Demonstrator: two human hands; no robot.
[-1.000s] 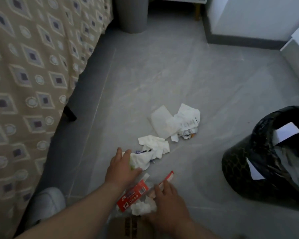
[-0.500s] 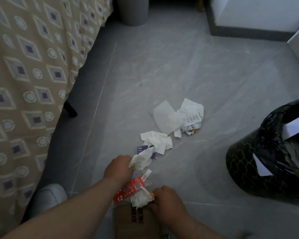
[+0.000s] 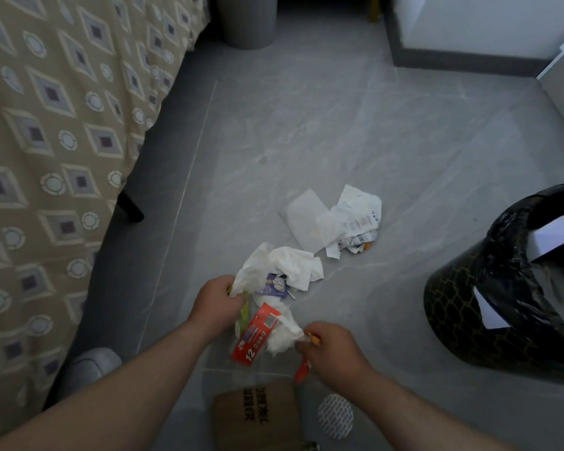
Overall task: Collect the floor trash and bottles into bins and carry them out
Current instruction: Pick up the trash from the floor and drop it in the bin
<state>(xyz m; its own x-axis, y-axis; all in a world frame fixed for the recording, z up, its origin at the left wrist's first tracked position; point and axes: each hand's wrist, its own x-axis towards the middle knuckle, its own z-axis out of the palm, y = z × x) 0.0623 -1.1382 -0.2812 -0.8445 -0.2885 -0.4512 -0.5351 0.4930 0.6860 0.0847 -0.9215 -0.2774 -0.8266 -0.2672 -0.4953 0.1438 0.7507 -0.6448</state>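
Trash (image 3: 258,333) bunched in left hand (image 3: 215,301) and right hand (image 3: 331,348) (bin (image 3: 463,320) nearby).

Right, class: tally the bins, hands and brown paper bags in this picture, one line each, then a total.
Bins: 2 (grey round plastic bin, dark patterned bin lined with black plastic)
Hands: 2 (left hand gripping crumpled white tissue, right hand pinching red-labelled plastic wrapper)
Brown paper bags: 1
Total: 5

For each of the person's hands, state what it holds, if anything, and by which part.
The left hand grips the crumpled white tissue by its lower end. The right hand pinches the edge of the white wad beside the red wrapper.
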